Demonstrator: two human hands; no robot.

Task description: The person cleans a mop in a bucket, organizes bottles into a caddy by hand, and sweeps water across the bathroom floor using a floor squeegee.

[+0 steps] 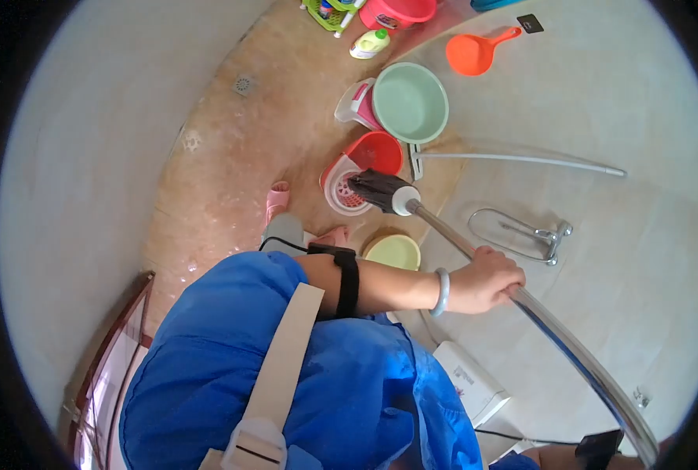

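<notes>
My left hand (484, 280), with a pale bangle at the wrist, is wrapped around the metal pole of a mop (564, 345). At the lower right edge, my right hand (664, 448) is at the pole's upper end; only a sliver of it shows. Dark mop strands (375, 189) hang below a white disc, their tips over the white spin basket (335, 196) of a red mop bucket (380, 149). Whether the tips touch the basket cannot be made out. Pink slippers (277, 196) are on my feet, beside the bucket.
A pale green basin (410, 102) and a white-and-pink container (357, 103) stand beyond the bucket. Nearby are a yellow basin (393, 251), a long-handled squeegee (521, 159) against the wall, and a wall tap (551, 237). An orange dipper (470, 55), detergent bottle (370, 45) and floor drain (243, 84) lie farther off.
</notes>
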